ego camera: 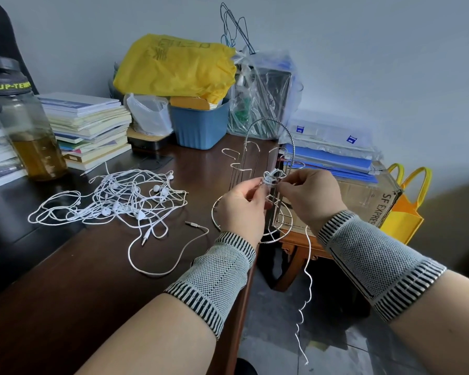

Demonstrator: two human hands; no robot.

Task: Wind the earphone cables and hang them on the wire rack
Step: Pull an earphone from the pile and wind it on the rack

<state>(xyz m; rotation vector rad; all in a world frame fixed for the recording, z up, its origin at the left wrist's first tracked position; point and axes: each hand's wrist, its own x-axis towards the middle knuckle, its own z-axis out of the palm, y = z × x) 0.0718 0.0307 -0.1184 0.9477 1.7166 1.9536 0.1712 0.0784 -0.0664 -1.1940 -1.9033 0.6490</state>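
A small white coil of earphone cable (273, 176) is held up in front of the wire rack (257, 169), near the desk's right edge. It is pinched from one side by the left hand (243, 209) and from the other by the right hand (310, 197), with fingers curled narrowly on the bundle. The loose tail (307, 269) hangs from the coil, wavy and limp, past the desk edge towards the floor. The cable is judged light, soft and springy, so loops are likely to slip open unless the coil is gripped across its wraps. More white earphones (114, 201) lie tangled on the dark desk (92, 280), well apart from the rack.
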